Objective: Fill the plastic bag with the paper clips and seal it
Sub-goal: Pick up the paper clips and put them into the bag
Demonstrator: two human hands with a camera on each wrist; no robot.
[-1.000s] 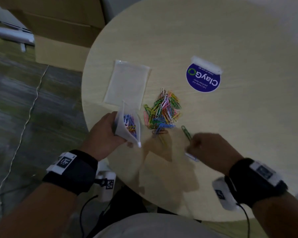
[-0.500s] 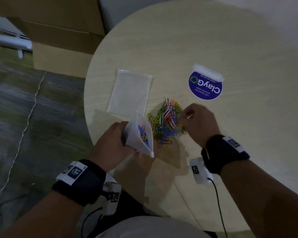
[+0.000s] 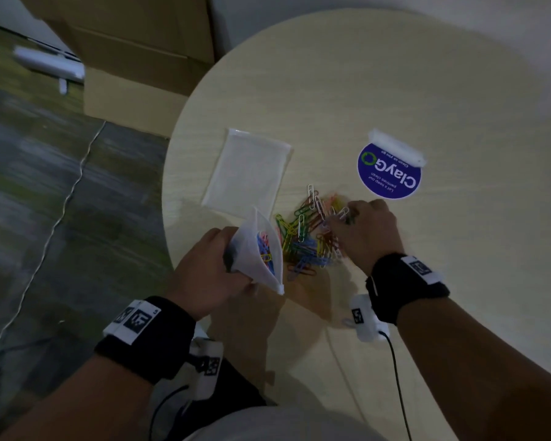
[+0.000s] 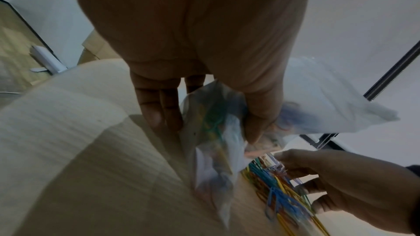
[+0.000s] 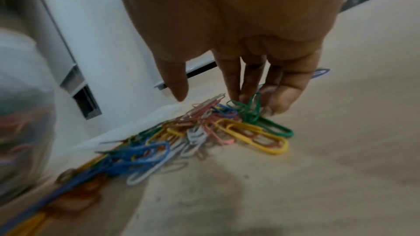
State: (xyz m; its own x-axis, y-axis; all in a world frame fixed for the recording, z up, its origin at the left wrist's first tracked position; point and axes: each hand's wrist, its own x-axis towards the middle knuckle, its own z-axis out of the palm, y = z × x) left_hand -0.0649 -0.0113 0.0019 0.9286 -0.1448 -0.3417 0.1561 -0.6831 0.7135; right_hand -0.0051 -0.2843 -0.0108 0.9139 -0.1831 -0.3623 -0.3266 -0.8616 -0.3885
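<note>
My left hand [image 3: 233, 259] grips a small clear plastic bag [image 3: 261, 246] at the table's near left edge, its mouth held open toward the pile. Several coloured clips lie inside it. In the left wrist view my thumb and fingers [image 4: 259, 114] pinch the bag [image 4: 216, 141]. A pile of coloured paper clips [image 3: 303, 237] lies just right of the bag. My right hand [image 3: 347, 218] reaches over the pile's right side. In the right wrist view its fingertips [image 5: 238, 96] touch green clips in the pile [image 5: 204, 132], with the thumb held apart.
A second flat plastic bag [image 3: 248, 176] lies behind the pile on the round pale table [image 3: 427, 90]. A blue round sticker [image 3: 390, 173] sits to the right. Cardboard boxes [image 3: 134, 43] stand on the floor beyond the table's left edge.
My right hand has moved from the table's near side up to the pile's right side and now lies on the clips. The left hand still holds the bag beside the pile.
</note>
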